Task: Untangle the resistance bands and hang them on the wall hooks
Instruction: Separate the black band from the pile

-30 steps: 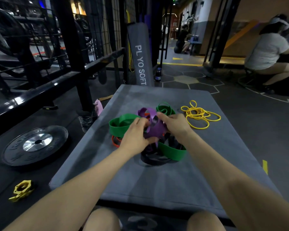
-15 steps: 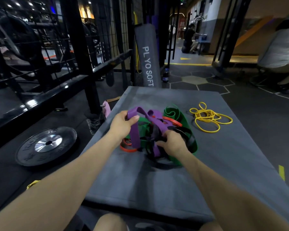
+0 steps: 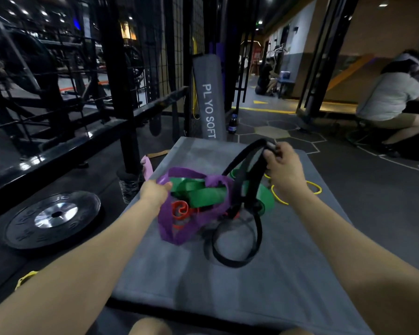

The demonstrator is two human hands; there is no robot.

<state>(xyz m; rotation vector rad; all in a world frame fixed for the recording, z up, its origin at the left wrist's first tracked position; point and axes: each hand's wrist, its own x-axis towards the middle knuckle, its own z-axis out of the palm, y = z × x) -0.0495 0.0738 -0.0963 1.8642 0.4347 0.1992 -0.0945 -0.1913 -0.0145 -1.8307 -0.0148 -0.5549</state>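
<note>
Left hand (image 3: 155,193): bare, no glove, no ring or watch visible. Left forearm (image 3: 82,274): bare along whole visible length, no sleeve in frame. Right hand (image 3: 284,168): bare, no glove, no jewellery visible. Right forearm (image 3: 348,250): bare, sleeveless to frame edge. Knees (image 3: 148,327): bare, at bottom edge, partly cropped.

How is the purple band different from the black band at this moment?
The purple band is wide and flat; the black band looks narrower. The left hand grips the purple one low by the pile; the right hand lifts the black one higher. Both remain tangled with the green band.
</note>
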